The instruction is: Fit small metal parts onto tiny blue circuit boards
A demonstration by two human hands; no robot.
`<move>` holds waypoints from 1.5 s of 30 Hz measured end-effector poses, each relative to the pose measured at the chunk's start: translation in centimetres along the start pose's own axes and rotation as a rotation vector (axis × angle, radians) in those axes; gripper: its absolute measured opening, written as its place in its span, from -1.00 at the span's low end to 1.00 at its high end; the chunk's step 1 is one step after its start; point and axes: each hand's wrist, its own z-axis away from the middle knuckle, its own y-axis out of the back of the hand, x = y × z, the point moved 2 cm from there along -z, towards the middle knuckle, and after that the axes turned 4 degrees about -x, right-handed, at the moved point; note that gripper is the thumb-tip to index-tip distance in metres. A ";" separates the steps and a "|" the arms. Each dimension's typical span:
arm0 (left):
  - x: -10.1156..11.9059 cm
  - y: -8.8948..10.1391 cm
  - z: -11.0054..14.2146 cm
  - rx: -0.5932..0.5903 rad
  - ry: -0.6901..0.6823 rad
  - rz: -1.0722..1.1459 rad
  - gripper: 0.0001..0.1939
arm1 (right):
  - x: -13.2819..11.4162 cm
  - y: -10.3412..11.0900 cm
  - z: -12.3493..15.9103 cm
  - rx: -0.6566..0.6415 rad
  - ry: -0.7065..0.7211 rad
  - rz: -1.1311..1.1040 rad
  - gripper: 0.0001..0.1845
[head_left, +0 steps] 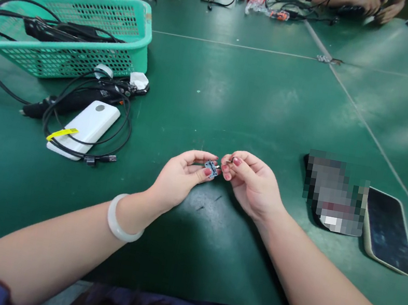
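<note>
Just above the front part of the green table (214,96), my left hand (180,174) pinches a small grey-blue part (211,168) with cut-outs between thumb and fingers. Its exact kind does not show. My right hand (256,182) is closed beside it, thumb and fingertips pinched on a tiny piece (231,161) that is mostly hidden. A thin metallic bit bridges the narrow gap between the fingertips of both hands; I cannot tell to which piece it belongs. A white bangle (123,218) circles my left wrist.
Left stands a green plastic basket (87,55) with black cables and devices. Before it lie a black electric screwdriver (75,98), a white power bank (88,124) and a looped cable (130,124). Two phones (391,230) lie at right. Across the table, two people handle small items.
</note>
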 end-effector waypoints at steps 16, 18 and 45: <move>-0.3 0.1 -0.2 0.035 0.001 0.007 -0.70 | 0.1 0.5 0.1 0.033 -0.013 0.139 -0.78; -0.2 0.0 -0.2 0.030 -0.005 -0.009 -0.70 | 0.1 0.8 0.0 0.059 0.000 0.194 -0.81; -0.1 -0.1 0.0 -0.030 -0.008 -0.031 -0.72 | 0.0 0.0 0.6 0.172 0.071 0.583 -0.84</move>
